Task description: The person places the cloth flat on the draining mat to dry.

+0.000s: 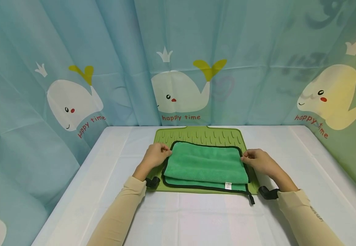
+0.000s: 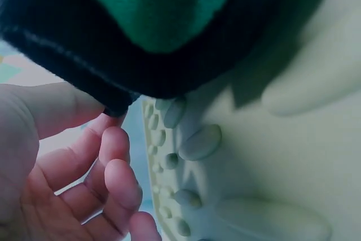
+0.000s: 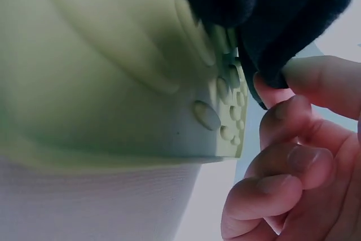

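Note:
A green towel [image 1: 207,162] with black edging lies folded over on a ribbed green mat [image 1: 196,133]. Its lower layer shows along the near side, with a white tag [image 1: 228,186] and a black loop at the near right corner. My left hand [image 1: 157,155] pinches the towel's left edge between thumb and fingers; in the left wrist view the thumb presses on the black edging [image 2: 169,74]. At the opposite side my right hand [image 1: 257,160] pinches the right edge, and the right wrist view shows the dark edging [image 3: 299,26] between thumb and index finger.
The mat lies on a white-covered table [image 1: 196,218], near its far edge. A blue curtain [image 1: 119,51] with whale prints hangs behind and along both sides. Black wrist-worn devices [image 1: 268,193] sit by both wrists, close to the mat's near corners.

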`<state>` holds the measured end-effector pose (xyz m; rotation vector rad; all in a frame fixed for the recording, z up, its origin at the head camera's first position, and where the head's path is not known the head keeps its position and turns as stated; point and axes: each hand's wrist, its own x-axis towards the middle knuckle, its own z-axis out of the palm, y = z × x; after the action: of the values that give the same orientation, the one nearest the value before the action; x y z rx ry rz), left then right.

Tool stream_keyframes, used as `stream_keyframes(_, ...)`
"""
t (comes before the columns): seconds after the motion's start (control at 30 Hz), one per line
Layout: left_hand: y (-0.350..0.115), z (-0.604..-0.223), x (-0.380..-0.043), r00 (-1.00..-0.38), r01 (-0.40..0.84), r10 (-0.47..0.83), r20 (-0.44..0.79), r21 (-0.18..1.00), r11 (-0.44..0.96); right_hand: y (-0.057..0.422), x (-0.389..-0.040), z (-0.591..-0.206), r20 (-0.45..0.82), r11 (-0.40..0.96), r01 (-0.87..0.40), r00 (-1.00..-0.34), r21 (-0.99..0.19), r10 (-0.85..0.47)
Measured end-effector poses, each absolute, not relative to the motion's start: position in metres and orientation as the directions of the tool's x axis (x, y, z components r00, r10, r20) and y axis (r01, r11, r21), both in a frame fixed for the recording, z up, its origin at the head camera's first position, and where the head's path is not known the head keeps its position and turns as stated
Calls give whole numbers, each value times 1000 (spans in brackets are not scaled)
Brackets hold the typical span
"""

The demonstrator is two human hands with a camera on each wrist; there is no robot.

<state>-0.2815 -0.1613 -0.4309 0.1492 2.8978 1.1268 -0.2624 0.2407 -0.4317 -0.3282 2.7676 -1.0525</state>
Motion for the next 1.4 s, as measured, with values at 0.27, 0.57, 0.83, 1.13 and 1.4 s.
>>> stream_keyframes(0.27,-163,-430,-284,-997,77,58,50,645,760,239,-262,-428,1,736,-176,-973,-654,-231)
stream_keyframes(0.57,-168,-425,-283,-991,116,37,132,659,743,239,-271,-424,44,715,-188,-976,-673,-215)
stream_keyframes(0.83,-175,-420,-289,-989,116,20,150,667,736,228,-292,-408,42,709,-200,-972,-676,-233)
stream_keyframes(1.13,-178,-419,-307,-990,89,-6,140,666,740,221,-317,-399,5,705,-149,-980,-694,-201)
stream_keyframes(1.4,-178,-424,-324,-996,61,3,87,676,735,225,-334,-407,-23,731,-113,-985,-673,-173)
